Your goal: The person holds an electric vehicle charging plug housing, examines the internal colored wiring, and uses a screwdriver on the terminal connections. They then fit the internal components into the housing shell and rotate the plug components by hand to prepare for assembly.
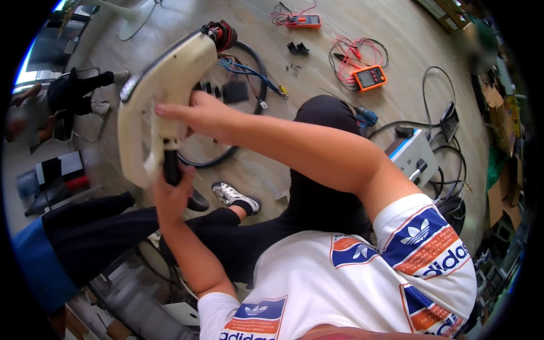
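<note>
A large cream plastic housing (173, 73) with a loop-shaped handle is held up at the left, tilted. A dark strip runs along its upper edge, and a red and black part (221, 35) sits at its far end. My right hand (201, 116) is closed round the housing near its middle, thumb lying over the handle side. Below it, my left hand (171, 192) is closed round a short black cylindrical part (171, 165) at the housing's near end. Blue wires (243, 69) with a yellow-tipped end show beyond the housing; what they join is hidden.
Two orange multimeters (371, 77) (304, 21) with tangled leads lie on the floor ahead. A thick black cable (260, 62) curves behind the housing. Right of my knee are a blue screwdriver-like tool (366, 116) and a grey box (413, 158). Another person's legs (85, 85) show at left.
</note>
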### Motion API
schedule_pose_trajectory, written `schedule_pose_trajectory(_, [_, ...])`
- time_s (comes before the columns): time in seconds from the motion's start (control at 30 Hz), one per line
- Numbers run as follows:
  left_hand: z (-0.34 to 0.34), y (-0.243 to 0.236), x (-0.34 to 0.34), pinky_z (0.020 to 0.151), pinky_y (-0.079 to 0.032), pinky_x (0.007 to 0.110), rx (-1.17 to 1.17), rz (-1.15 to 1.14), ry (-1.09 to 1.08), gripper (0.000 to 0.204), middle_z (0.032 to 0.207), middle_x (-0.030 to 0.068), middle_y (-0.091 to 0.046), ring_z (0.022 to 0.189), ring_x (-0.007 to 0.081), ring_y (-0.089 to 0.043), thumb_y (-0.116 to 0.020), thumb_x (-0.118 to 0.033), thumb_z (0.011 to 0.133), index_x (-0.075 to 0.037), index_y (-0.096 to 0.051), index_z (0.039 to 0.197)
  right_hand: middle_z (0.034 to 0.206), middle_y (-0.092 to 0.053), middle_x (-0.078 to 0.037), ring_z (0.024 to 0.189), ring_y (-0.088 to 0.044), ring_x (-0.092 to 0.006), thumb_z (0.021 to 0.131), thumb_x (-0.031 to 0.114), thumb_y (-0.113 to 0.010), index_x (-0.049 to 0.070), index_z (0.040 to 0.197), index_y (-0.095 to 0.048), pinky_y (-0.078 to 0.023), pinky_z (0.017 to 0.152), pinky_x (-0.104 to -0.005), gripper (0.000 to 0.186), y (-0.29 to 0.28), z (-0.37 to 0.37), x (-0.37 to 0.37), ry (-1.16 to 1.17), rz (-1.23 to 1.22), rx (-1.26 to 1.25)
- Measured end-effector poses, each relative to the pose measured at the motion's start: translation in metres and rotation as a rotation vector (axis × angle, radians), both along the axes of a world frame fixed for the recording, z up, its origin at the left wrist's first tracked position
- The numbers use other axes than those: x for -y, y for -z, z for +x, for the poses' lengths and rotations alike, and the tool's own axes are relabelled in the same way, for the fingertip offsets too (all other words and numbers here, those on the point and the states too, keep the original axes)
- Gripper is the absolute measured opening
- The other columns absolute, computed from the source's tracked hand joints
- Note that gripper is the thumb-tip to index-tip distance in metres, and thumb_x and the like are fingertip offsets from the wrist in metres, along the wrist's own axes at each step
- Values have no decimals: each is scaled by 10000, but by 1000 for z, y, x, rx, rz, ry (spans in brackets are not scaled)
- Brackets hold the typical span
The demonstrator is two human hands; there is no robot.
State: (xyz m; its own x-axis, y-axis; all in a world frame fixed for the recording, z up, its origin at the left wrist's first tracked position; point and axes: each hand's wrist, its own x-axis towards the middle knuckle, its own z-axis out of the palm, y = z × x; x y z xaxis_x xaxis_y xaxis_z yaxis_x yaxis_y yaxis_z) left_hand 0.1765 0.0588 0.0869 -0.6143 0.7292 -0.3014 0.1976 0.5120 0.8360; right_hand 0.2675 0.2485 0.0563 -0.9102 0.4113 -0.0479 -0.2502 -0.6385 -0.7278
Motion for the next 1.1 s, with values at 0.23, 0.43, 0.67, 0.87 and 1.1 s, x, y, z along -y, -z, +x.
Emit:
schedule_pose_trajectory(0.23, [44,47,29,501,-442,259,12,73,62,287,713,5,-541,546,109,-515,-715,57,857,-66,-516,1023,1111,-710,-104,1008,-651,-165,813,285,-782,-3,1170,-671,-517,889,-318,471,15,19,22,-155,321,-31])
schedule_pose_trajectory(0.43, [93,66,28,600,-406,252,-57,312,-19,241,748,-47,-465,688,88,-477,-756,10,843,-82,-534,840,995,-737,-136,918,-700,-211,678,301,-855,-5,1082,-697,-541,825,-335,531,22,40,42,-257,512,3])
schedule_pose_trajectory(0.67, [78,130,65,663,-562,265,1215,466,-270,162,945,109,-686,859,159,-690,-593,-73,953,17,-663,1068,1102,-664,-77,1020,-626,-147,692,252,-905,5,1240,-565,-523,889,-327,691,43,61,50,-395,498,-51])
schedule_pose_trajectory(0.87, [92,148,79,596,-537,266,906,274,-312,104,866,48,-706,739,111,-672,-613,-28,916,20,-698,953,1094,-670,-88,1028,-651,-178,712,217,-888,23,1188,-608,-522,887,-325,584,30,69,54,-368,533,-114])
schedule_pose_trajectory(1.1, [72,111,78,540,-531,248,845,139,-371,177,855,64,-713,712,128,-684,-573,-74,949,20,-711,1008,1082,-701,-109,996,-653,-158,754,183,-826,-12,1181,-618,-541,837,-320,513,19,64,55,-265,489,-123])
